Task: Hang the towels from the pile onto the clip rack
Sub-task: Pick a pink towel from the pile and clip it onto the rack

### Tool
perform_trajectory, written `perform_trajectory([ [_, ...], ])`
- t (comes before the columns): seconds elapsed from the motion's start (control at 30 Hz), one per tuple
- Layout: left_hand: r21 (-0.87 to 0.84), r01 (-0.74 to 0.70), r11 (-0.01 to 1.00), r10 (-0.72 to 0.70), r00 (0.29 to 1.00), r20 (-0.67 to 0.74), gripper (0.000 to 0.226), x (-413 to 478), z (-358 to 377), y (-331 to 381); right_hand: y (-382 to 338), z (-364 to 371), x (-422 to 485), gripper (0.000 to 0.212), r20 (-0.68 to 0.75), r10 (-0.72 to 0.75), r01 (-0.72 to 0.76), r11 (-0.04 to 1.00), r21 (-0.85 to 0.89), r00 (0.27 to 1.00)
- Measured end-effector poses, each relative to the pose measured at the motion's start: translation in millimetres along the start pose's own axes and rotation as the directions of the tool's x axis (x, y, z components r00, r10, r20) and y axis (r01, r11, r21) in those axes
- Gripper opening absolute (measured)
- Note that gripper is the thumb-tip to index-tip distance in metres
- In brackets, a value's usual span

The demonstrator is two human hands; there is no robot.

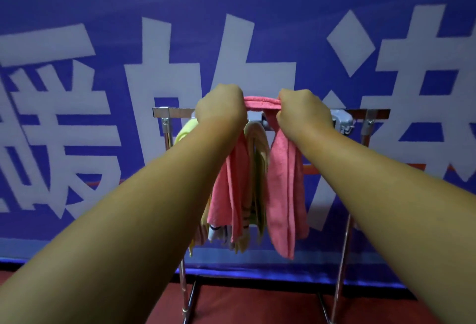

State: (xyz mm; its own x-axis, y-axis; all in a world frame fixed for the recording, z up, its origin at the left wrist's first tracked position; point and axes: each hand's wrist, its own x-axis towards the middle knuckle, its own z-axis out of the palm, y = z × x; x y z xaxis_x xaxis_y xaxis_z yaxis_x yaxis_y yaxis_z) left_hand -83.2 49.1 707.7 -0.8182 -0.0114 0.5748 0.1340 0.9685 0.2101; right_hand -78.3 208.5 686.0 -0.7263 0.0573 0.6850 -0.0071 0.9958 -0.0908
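Several towels are already up on the chrome tube clip rack (371, 112) (a pale yellow towel (186, 129), a cream striped towel (260, 148)), and you are on the soft pink terry towel (284, 182), stretched along the top bar with both ends dangling in limp folds. Your left hand (221, 107) and right hand (304, 109) each curl tightly round its upper edge. It is probably not clipped yet, and the pile is out of view.

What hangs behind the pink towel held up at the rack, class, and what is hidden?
Behind the pink towel hang a cream towel and, further left, a yellow towel, on the rack. The left hand, right hand and pink towel cover the middle clips.
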Motion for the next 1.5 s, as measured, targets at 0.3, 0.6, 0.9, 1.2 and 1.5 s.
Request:
perform_trajectory([
  [0.3,0.103,-0.045,0.994,0.038,0.997,0.061,0.014,9.6,28.2,-5.7,8.3,30.6,-0.7,0.007,0.048,-0.118,0.123,0.986,-0.109,0.992],
  [0.6,0.131,-0.141,0.981,0.129,0.987,0.097,0.029,-10.7,66.6,-3.6,26.4,62.1,-24.7,0.026,0.119,-0.162,0.174,0.979,-0.101,0.980],
  [0.9,-0.422,0.042,0.906,-0.013,0.997,0.072,0.011,-39.5,113.2,-19.2,21.5,105.4,-63.3,0.010,0.150,0.066,-0.105,0.959,0.265,0.986],
  [1.2,-0.725,0.353,0.591,-0.114,0.927,0.359,0.037,-80.2,159.1,-32.0,15.5,145.1,-82.9,0.041,0.578,0.090,-0.572,0.332,0.750,0.811],
  [1.5,-0.698,0.405,0.591,-0.128,0.901,0.415,0.018,-83.9,181.8,-53.1,7.9,174.7,-81.6,0.064,0.526,0.052,-0.528,0.076,0.846,0.849],
])
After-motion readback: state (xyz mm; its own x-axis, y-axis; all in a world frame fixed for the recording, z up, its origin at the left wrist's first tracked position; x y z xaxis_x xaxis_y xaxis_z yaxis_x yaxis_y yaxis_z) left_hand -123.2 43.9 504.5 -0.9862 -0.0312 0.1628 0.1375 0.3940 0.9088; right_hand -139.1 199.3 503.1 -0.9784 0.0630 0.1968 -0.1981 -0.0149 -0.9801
